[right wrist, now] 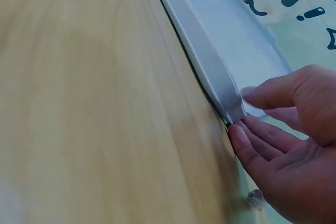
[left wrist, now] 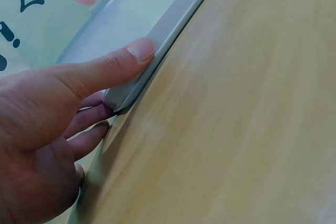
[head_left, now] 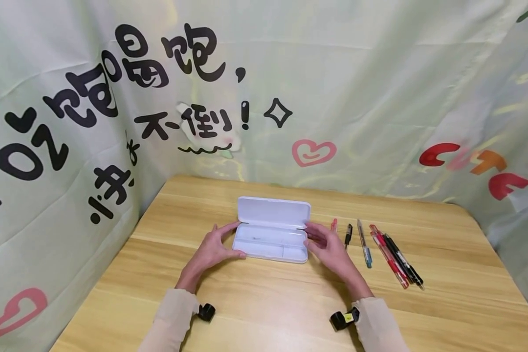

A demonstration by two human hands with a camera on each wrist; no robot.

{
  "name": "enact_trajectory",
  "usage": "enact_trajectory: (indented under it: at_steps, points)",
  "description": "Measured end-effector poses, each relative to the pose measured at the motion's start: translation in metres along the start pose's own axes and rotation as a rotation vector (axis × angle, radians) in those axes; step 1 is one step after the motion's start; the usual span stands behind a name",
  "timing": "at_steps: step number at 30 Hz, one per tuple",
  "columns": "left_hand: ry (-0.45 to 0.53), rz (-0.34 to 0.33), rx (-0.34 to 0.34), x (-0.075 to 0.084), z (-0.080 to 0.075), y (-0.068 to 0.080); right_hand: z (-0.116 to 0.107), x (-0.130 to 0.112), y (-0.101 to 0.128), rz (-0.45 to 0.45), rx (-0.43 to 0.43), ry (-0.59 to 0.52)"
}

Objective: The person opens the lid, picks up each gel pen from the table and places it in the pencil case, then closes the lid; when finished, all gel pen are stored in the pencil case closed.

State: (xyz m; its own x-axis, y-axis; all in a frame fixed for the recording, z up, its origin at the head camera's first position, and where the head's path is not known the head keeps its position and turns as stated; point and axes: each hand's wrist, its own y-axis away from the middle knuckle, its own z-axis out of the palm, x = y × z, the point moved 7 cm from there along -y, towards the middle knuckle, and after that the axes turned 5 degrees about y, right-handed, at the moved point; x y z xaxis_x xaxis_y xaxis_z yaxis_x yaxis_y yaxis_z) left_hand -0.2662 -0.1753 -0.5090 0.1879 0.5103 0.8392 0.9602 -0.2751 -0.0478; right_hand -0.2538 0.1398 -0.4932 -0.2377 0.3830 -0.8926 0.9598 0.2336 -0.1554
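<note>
A pale white pencil case [head_left: 270, 233] lies on the table with its lid [head_left: 274, 212] raised at the back. Dividers split its inside into compartments, and no pens lie in it. At the case's left end, my left hand [head_left: 213, 250] grips it, thumb [left wrist: 123, 64] against the front wall and fingers around the end. My right hand [head_left: 332, 250] holds the opposite end, its thumb [right wrist: 265, 94] at the upper edge and its fingers [right wrist: 260, 150] low against the side. Part of the right fingers is hidden behind the case in the head view.
Right of the case lie a pink pen [head_left: 334, 225], a black pen [head_left: 348, 235] and a clear pen with a blue end [head_left: 364, 246]. Farther right is a bunch of red pens [head_left: 389, 256] and black pens [head_left: 406, 264]. A printed curtain [head_left: 361, 98] hangs around the wooden table [head_left: 264, 303].
</note>
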Motion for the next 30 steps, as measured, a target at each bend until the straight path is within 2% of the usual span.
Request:
enact_trajectory:
  at_steps: [6,13,21,30]
  points:
    - [0.002,0.008,-0.035,-0.0019,-0.0001,-0.0008,0.0045,-0.0001,-0.0002,0.019,-0.030,0.053]
    - [0.005,0.057,-0.083,-0.0022,-0.0008,-0.0064,0.0062,-0.0007,-0.0009,0.067,-0.072,0.079]
    - [0.024,0.028,-0.091,-0.0069,-0.0008,-0.0084,0.0069,0.0004,0.0004,0.079,-0.090,0.087]
    - [0.029,0.027,-0.068,-0.0068,-0.0009,-0.0084,0.0029,-0.0008,0.0009,0.071,-0.100,0.028]
